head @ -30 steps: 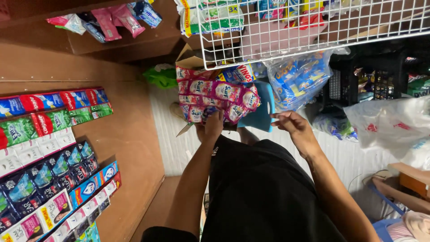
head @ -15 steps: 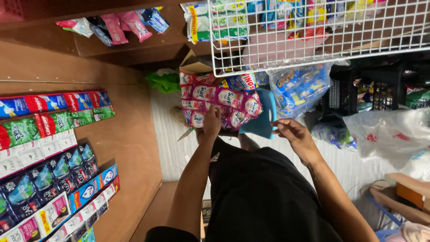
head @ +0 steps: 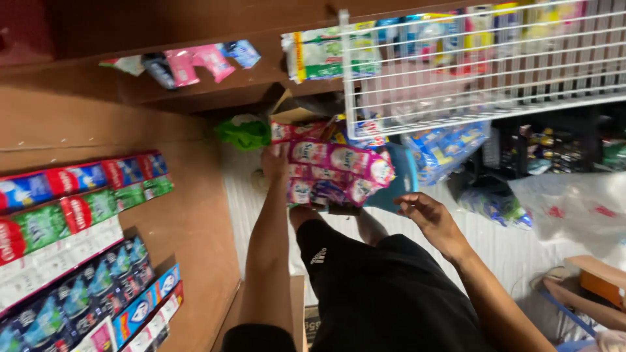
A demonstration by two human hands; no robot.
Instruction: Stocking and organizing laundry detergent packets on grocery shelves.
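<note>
The left hand (head: pixel 275 163) is raised against the left edge of a stack of pink and purple sachet packs (head: pixel 336 171). Its fingers lie on that edge, largely hidden behind the packs, so it cannot be told whether they are closed on them. The stack sits in an open cardboard box (head: pixel 295 109), directly ahead of those fingers.

The right hand (head: pixel 427 218) hovers below and to the right of the stack, apart from it. Its fingers are spread and slightly curled, holding nothing. A blue object (head: pixel 401 182) lies between those fingertips and the packs.

A white wire basket (head: pixel 456 78) hangs above both hands. A green bag (head: pixel 244 132) lies just left of the left fingers. Boxed tubes on a wooden shelf (head: pixel 189 215) stand well to the left.
</note>
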